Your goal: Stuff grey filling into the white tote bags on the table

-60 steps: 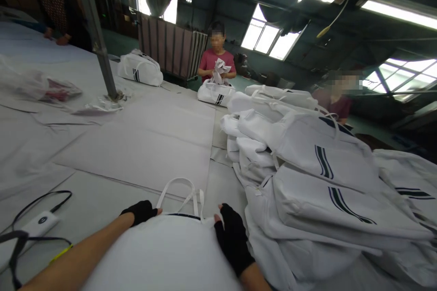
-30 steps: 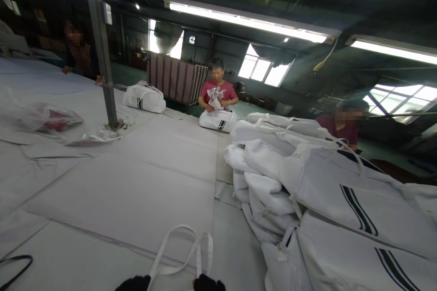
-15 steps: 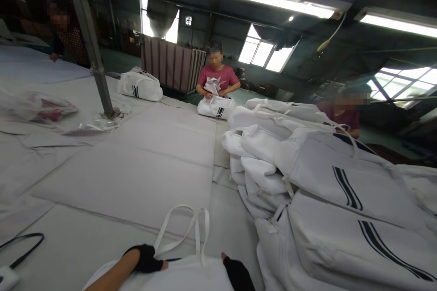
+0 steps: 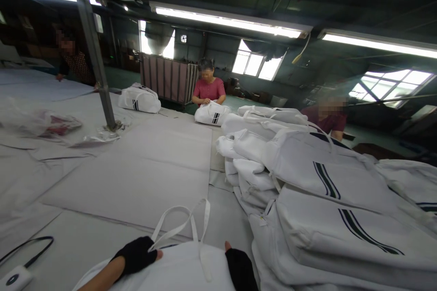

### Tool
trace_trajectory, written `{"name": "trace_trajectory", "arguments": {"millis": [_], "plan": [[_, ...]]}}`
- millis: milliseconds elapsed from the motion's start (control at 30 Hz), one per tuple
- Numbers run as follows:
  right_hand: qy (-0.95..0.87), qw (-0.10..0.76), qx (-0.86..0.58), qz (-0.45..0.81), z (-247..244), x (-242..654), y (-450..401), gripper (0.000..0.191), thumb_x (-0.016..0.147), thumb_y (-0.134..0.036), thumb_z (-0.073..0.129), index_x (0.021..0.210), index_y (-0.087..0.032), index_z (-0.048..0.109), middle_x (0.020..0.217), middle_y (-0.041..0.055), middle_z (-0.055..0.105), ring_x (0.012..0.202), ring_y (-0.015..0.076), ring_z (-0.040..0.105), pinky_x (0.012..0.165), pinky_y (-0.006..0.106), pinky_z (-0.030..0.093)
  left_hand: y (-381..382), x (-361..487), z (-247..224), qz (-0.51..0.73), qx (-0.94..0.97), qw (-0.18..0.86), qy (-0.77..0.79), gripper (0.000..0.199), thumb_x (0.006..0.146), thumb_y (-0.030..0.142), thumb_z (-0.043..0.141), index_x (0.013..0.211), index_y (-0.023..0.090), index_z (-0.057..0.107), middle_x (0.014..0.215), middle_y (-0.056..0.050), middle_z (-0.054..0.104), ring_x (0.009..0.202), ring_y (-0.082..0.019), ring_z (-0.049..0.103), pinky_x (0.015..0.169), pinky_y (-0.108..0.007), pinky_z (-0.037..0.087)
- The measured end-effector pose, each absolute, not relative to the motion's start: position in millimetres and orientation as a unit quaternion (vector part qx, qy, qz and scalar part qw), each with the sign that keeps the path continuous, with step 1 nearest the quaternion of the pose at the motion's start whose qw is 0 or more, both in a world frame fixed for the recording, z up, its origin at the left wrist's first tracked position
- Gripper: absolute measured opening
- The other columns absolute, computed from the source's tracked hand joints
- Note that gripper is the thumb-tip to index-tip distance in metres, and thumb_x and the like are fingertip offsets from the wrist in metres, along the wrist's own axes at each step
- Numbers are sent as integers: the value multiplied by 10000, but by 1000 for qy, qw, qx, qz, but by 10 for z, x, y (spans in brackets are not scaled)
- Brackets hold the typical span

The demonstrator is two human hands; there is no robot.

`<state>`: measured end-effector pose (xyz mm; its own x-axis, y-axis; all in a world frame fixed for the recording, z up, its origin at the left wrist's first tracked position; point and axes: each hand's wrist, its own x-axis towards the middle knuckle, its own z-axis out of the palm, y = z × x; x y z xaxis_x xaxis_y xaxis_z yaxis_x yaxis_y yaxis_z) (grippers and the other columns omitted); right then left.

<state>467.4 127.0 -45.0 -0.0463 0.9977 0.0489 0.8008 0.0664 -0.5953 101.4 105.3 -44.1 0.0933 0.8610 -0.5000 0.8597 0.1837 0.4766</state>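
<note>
A white bag point(image 4: 184, 266) with two thin handles point(image 4: 177, 225) standing up lies at the bottom of the view, its near part cut off by the frame. My left hand point(image 4: 136, 257), in a black fingerless glove, is on the bag's top left, beside a handle's base. Its bare thumb tip points right; the other fingers are hidden. Against the bag's right side rests my right hand point(image 4: 241, 268), gloved the same way, with the thumb raised and the other fingers out of sight. Both hands hold the bag between them.
White bags with dark stripes point(image 4: 324, 182) are piled high at my right. Flat pale sheets point(image 4: 146, 163) cover the table's middle. A metal post point(image 4: 94, 50) and plastic wrapping point(image 4: 51, 120) are at left. A cabled white device point(image 4: 15, 278) lies near-left. Across the table, a person point(image 4: 209, 88) handles another bag.
My view has tilted up and turned slightly right. Both hands stay on the bag, and its handles lean a little differently. The person opposite has lowered the pale material onto their bag.
</note>
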Motion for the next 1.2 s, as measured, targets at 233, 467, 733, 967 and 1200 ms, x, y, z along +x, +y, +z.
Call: {"name": "trace_trajectory", "arguments": {"millis": [233,467,733,967,1200], "plan": [[-604,398,-651,232,684,4800,791,537,883,-637,329,543,-222,317,510,-5,373,507,126,347,489,281,260,564,1067,857,95,657,200,720,596,788,712,455,1129,267,658,1124,-44,683,1058,-276,612,933,-397,451],[-572,368,-686,259,352,4937,-24,479,847,-628,410,663,-203,530,665,57,588,649,190,537,599,301,445,-235,1281,-46,107,701,84,700,501,826,602,470,1065,224,696,1158,-96,670,1130,-313,577,1033,-445,390],[-582,342,-678,290,477,4837,-84,416,821,-537,533,1044,-189,571,974,62,653,920,203,600,841,322,461,-445,1241,-400,129,740,-27,659,638,890,627,375,1107,114,686,1169,-180,645,1153,-346,552,1054,-470,367],[-599,244,-707,286,740,4659,21,272,777,-470,583,882,-221,542,732,-22,613,688,161,573,621,273,410,-414,1277,-207,155,741,24,653,541,868,620,423,1099,201,675,1131,-127,663,1109,-319,570,1002,-457,419],[-600,250,-699,299,684,4707,-14,279,759,-477,596,788,-213,513,710,-19,588,678,160,555,632,272,412,-519,1263,-39,221,780,29,585,415,842,552,527,1136,292,663,1314,-34,572,1181,-298,521,1032,-453,393]]}}
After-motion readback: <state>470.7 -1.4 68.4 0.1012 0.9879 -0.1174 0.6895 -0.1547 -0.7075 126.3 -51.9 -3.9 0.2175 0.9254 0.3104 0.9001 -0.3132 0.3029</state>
